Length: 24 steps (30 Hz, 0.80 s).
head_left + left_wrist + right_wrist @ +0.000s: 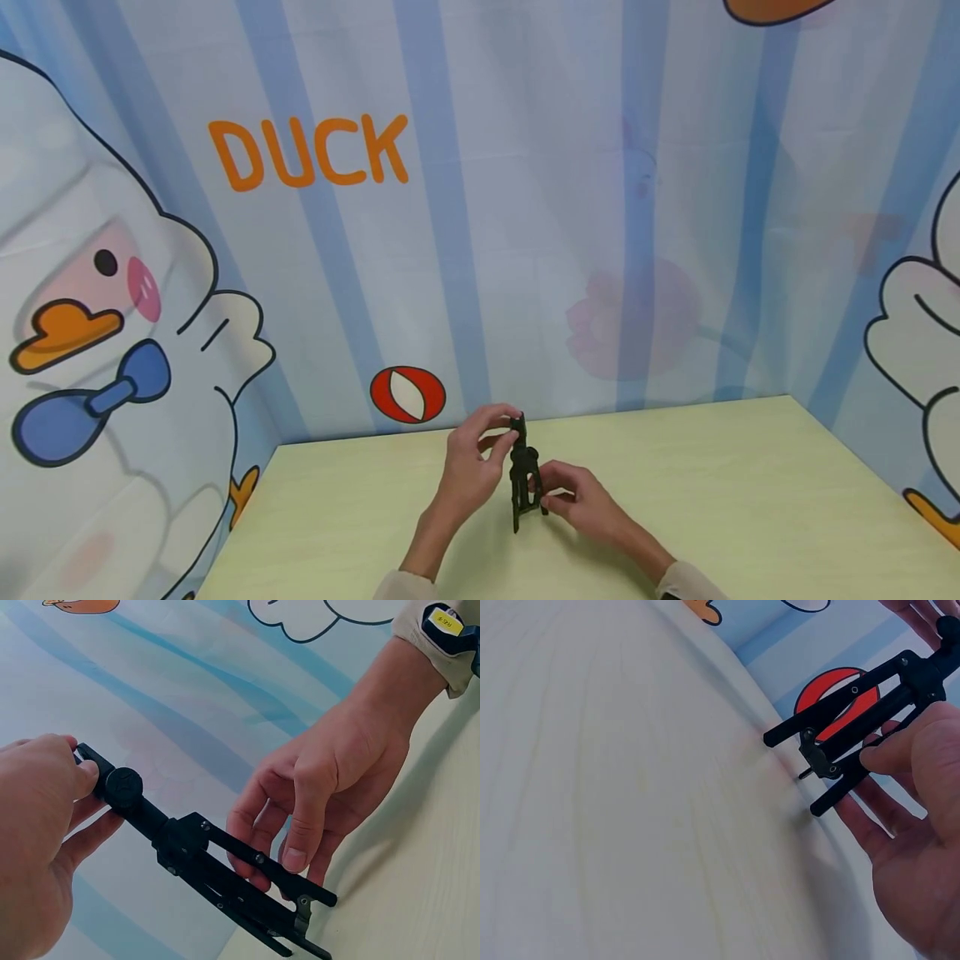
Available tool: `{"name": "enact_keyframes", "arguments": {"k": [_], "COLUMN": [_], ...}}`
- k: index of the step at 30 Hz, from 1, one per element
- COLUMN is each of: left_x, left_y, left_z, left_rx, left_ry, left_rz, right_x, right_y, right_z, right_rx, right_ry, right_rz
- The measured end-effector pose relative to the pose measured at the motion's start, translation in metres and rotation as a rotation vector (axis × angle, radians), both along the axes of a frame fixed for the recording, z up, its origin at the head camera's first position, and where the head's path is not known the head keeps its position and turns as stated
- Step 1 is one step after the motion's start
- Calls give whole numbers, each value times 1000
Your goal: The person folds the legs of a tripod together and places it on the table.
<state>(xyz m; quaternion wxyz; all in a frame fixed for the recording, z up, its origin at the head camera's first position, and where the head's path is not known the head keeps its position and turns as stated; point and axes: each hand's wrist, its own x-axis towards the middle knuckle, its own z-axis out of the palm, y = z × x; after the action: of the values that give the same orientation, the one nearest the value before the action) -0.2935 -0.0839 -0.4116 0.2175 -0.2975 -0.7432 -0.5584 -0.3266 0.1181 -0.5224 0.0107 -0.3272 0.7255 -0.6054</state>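
Head: black tripod (pixel 525 460) between left hand (pixel 471 471), right hand (pixel 588 504)

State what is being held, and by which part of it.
A black tripod: the left grip pinches its top end, and the right grip pinches one of its legs.

Is a black tripod (pixel 178 832) with a round knob (pixel 124 786). Tilts feet-down between left hand (pixel 468 475) and right hand (pixel 588 504), with legs (pixel 234 845) slightly spread.

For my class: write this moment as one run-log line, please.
tripod: black | left hand: pinches top end | right hand: pinches one leg | table: pale yellow
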Motion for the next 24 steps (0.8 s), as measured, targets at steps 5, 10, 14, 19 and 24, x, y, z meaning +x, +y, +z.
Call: {"name": "enact_keyframes", "arguments": {"k": [5,10,14,19,24], "left_x": [-11,-14,-13,-12,-12], "left_y": [-3,-7,-7,-8,-8], "left_z": [-13,-15,-15,-14,-14], "left_rx": [-5,-13,-27,-28,-31], "left_ry": [-30,-35,-32,-37,-44], "left_rz": [-5,-45,-61,-73,-70], "right_x": [0,-2,-2,-3,-3], "right_y": [3,7,9,9,9], "right_z": [1,2,2,1,1], "right_rx": [23,49,66,71,79], "right_ry": [11,8,3,-6,-13], "right_rz": [27,78,116,134,135]}}
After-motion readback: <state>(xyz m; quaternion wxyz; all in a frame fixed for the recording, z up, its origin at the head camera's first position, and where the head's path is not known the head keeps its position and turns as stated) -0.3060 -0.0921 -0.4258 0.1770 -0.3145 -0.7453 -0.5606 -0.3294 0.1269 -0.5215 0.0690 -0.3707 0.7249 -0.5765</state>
